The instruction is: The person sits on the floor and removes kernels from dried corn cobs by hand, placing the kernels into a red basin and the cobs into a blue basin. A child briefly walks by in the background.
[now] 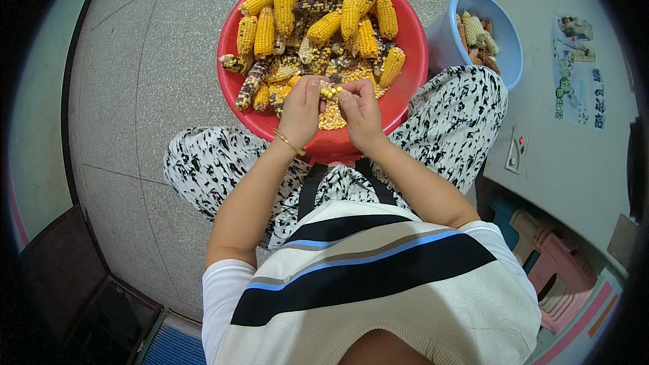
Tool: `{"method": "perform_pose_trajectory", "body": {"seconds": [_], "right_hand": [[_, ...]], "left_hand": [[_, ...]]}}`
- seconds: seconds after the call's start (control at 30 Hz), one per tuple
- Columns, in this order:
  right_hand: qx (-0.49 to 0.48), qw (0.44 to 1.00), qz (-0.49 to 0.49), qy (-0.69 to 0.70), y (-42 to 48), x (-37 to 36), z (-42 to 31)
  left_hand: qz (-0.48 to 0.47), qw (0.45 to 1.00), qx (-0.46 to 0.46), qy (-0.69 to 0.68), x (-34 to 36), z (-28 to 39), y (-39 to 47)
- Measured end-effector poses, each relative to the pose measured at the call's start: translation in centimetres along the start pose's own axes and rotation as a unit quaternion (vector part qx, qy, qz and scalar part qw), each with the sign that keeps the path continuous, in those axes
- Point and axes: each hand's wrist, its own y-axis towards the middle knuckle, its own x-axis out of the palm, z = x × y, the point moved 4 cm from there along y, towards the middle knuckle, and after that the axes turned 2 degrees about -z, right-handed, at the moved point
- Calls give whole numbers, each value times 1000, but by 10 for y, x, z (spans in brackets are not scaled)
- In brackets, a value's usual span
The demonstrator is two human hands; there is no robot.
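A red plastic basin [417, 25] stands before my knees, heaped with yellow and dark-speckled corn cobs [264, 32]. Loose corn kernels [332, 115] lie in its near part, below my hands. My left hand [303, 104], with a gold-coloured bangle at the wrist, grips one end of a partly stripped corn cob [331, 92]. At the cob's other end is my right hand [360, 111], thumb and fingers closed on it. Some yellow kernels show on the cob between the hands; the fingers hide the rest.
A light-blue bucket [513, 35] holding stripped cobs [475, 30] stands right of the basin. Farther right is a white appliance [537, 157] with a red light. Pink and beige plastic stools [563, 274] are at the lower right. Speckled floor [121, 96] extends on the left, beside a dark-edged panel.
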Motion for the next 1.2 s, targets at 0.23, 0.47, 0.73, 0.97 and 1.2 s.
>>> {"method": "perform_pose_trajectory", "body": {"seconds": [0.23, 0.47, 0.73, 0.97, 1.2], "right_hand": [[111, 983, 34, 144, 6, 0, -9], [128, 980, 65, 134, 3, 6, -6], [56, 994, 24, 96, 0, 2, -2], [134, 975, 76, 161, 4, 0, -3], [-4, 999, -27, -32, -5, 9, -10]], "left_hand": [[0, 998, 3, -55, -4, -1, 4], [2, 967, -91, -237, -3, -13, 8], [-132, 969, -96, -186, 11, 4, -1], [-145, 951, -105, -252, 17, 4, -4], [-141, 970, -123, -153, 8, 6, 0]]}}
